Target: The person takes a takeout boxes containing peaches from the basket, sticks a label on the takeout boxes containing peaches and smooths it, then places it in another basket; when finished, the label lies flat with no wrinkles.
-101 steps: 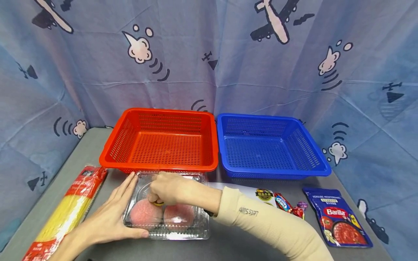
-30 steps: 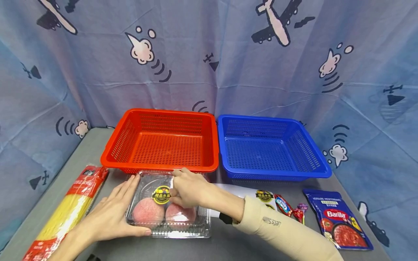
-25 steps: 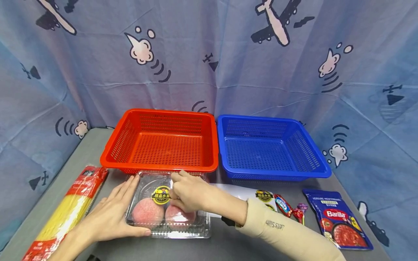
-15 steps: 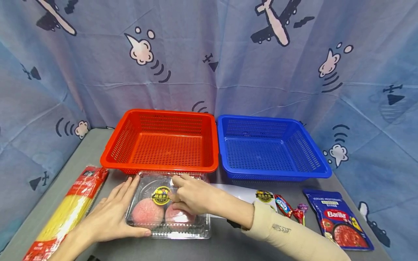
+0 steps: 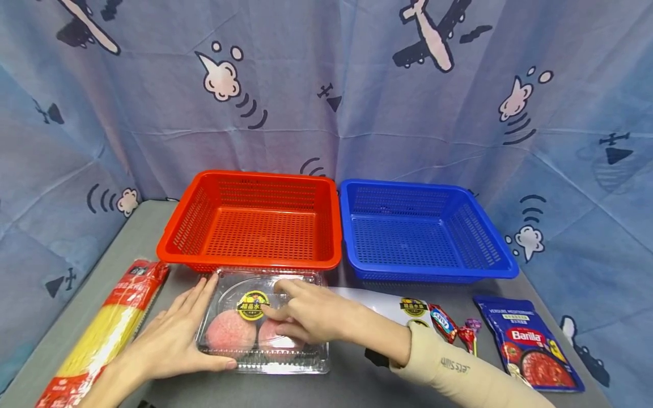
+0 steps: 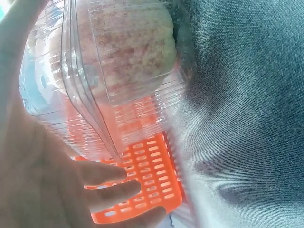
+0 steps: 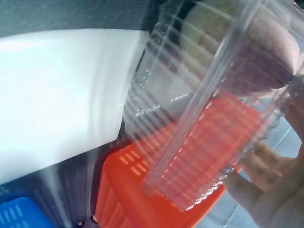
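A clear plastic clamshell box (image 5: 240,357) sits on the grey table, holding two pink peaches (image 5: 230,331). On its lid is a round black-and-yellow sticker (image 5: 253,305). My left hand (image 5: 176,343) braces the box's left side, fingers stretched along the edge and thumb at the front. Over the lid's right half, my right hand (image 5: 313,311) touches the sticker's right edge with a fingertip, its other fingers loosely bent. In the left wrist view, straight fingers (image 6: 114,194) lie beside the box wall. The right wrist view shows the right fingers (image 7: 259,173) over the lid.
Behind the box stand a red basket (image 5: 250,264) and a blue basket (image 5: 433,272). A noodle packet (image 5: 104,328) lies left. To the right are a white sticker sheet (image 5: 374,300), wrapped candies (image 5: 444,323) and a blue Barilla pouch (image 5: 528,343).
My right hand has moved right and toward me across the lid, and the sticker it covered at first now shows on the lid. My left hand stays at the box's left side.
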{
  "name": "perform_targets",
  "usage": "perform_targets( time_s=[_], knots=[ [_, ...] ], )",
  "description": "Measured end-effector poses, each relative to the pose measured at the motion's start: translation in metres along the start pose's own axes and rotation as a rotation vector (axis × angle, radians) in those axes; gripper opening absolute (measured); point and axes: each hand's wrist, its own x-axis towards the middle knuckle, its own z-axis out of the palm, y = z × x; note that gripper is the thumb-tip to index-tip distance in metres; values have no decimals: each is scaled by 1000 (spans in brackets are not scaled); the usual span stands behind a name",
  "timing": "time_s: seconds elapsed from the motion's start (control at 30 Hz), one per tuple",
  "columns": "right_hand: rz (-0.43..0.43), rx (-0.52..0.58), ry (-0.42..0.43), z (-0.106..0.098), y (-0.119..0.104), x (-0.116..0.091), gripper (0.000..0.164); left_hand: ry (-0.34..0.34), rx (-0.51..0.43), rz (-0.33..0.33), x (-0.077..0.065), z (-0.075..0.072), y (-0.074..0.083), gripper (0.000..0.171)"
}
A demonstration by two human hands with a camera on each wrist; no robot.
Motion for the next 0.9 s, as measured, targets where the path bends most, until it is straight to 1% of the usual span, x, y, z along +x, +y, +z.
perform_targets(
  time_s=[0.07, 0.13, 0.23, 0.4, 0.5, 0.6, 0.67, 0.73, 0.83, 0.9],
  knots=[
    [17, 56, 10, 0, 0, 1, 37, 3, -3, 2, 0, 0, 0, 146],
    [17, 78, 20, 0, 0, 1, 34, 6, -8, 4, 0, 1, 0, 145],
    [4, 65, 35, 2, -2, -1, 36, 15, -14, 12, 0, 1, -1, 145],
    [-25, 27, 76, 6, -7, -10, 43, 26, -51, 28, -1, 3, -3, 144],
    [-16, 28, 78, 8, -9, -18, 45, 23, -82, 33, -1, 4, -4, 144],
    [-4, 62, 91, 8, -8, -27, 45, 22, -120, 42, -1, 5, -5, 144],
    [5, 88, 117, 8, -6, -33, 46, 20, -159, 48, -2, 6, -5, 143],
    [24, 137, 154, 6, -1, -40, 47, 16, -201, 54, -2, 7, -7, 144],
    [80, 206, 211, 3, 12, -54, 50, 2, -256, 58, -2, 7, -9, 143],
    [131, 256, 247, 0, 24, -66, 53, -9, -278, 57, -2, 6, -11, 138]
  ],
)
